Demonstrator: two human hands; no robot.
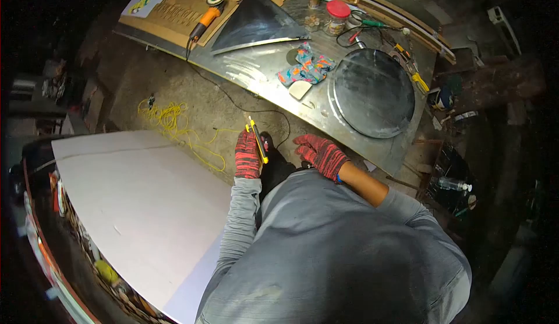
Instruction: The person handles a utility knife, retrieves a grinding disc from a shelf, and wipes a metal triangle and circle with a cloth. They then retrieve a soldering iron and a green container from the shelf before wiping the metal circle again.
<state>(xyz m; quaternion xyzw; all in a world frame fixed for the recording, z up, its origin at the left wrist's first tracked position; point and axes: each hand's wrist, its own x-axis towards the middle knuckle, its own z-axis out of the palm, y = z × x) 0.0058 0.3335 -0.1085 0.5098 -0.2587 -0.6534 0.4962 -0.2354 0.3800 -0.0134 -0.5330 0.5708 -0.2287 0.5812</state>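
Observation:
My left hand (247, 156), in a red and black knit glove, is closed around a yellow and black snap-off utility knife (259, 143). Its tip points up and away from me. Gloved the same way, my right hand (325, 155) hovers in front of my body near the metal table's front edge, with loosely bent fingers a little apart and nothing visible in them. On that table (256, 70) lie a round dark disc (375, 94), a dark triangular sheet (259, 24) and a crumpled patterned cloth (307, 67).
An orange angle grinder (207, 20) rests at the back left on brown board. A red-lidded jar (337, 18) and several hand tools stand farther right. Yellow cord (169, 117) coils on the floor. A large white sheet (140, 201) spreads at my left.

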